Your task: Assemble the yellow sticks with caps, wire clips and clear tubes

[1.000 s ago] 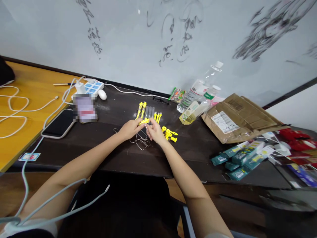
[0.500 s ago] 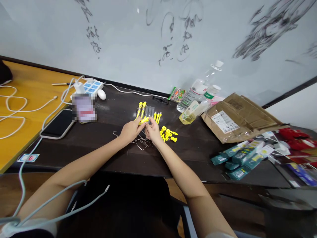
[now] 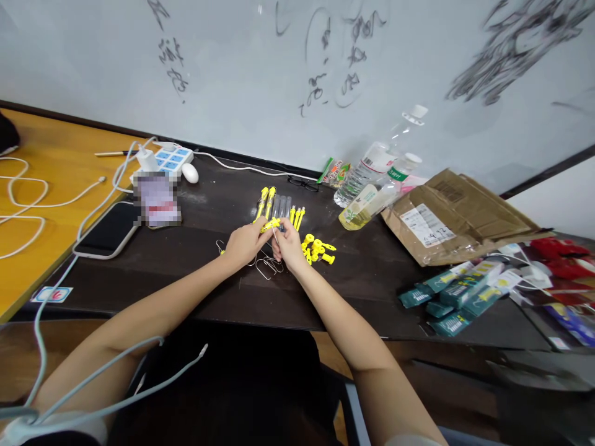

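Observation:
My left hand (image 3: 245, 243) is closed, with a small yellow plastic part (image 3: 270, 225) pinched at its fingertips. Close against it, the fingers of my right hand (image 3: 289, 246) are closed on a thin metal wire (image 3: 274, 234) that meets the yellow part. Bent metal wire hooks (image 3: 268, 269) lie on the dark table below the hands. Just beyond the hands are two yellow rods (image 3: 265, 203) with metal pieces, several clear grey tubes (image 3: 282, 204) and several thin yellow sticks (image 3: 297, 217). Loose yellow plastic pieces (image 3: 317, 249) are heaped right of my right hand.
Plastic bottles (image 3: 372, 192) lean near the whiteboard (image 3: 232, 74), beside a brown parcel (image 3: 458, 217). Green boxes (image 3: 460, 297) are piled at the right. A phone (image 3: 109, 230), a power strip (image 3: 171, 161) and a white mouse (image 3: 190, 173) are at the left; cables cross the left side.
The view has shifted slightly. Both hands stay together at the yellow part, and the thin wire now shows upright at my right fingertips.

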Demonstrator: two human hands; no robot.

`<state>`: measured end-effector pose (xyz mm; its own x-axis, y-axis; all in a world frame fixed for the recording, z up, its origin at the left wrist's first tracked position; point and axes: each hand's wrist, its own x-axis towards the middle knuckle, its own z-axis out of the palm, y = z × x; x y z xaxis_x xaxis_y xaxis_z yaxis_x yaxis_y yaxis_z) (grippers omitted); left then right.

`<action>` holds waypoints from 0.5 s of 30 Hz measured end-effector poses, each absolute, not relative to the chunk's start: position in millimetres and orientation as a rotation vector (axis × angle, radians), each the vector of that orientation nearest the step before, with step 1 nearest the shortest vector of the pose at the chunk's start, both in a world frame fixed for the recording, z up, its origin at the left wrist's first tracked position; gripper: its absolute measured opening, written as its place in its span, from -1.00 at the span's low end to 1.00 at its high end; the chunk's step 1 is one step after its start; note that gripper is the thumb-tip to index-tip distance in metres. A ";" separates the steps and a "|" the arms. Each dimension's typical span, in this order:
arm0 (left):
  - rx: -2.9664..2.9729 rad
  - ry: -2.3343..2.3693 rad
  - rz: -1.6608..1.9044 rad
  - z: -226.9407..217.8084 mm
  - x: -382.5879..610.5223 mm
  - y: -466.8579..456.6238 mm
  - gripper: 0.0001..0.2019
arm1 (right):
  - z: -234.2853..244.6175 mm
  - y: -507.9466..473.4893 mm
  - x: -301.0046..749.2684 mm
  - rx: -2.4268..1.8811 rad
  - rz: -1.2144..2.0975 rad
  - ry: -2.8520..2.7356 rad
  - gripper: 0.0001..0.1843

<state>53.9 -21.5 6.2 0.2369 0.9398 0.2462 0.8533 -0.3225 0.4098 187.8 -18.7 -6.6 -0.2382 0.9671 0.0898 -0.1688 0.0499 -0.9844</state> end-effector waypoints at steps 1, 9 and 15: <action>2.302 1.702 0.702 6.0 54.3 -21.8 -0.66 | -5.9 -19.3 186.8 -0.884 1.412 -1.268 -0.67; 2.246 1.655 0.853 2.5 55.6 -20.4 -0.70 | -2.4 -18.0 183.0 -0.846 1.416 -1.131 -0.66; 2.169 1.507 0.958 4.0 56.8 -19.6 -0.74 | -1.6 -14.8 187.4 -0.828 1.438 -1.124 -0.64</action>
<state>56.8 -19.6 4.0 0.2141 0.9168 0.3370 0.6946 -0.3854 0.6074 187.4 -14.8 -1.6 -0.1771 0.9802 0.0880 -0.3221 0.0268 -0.9463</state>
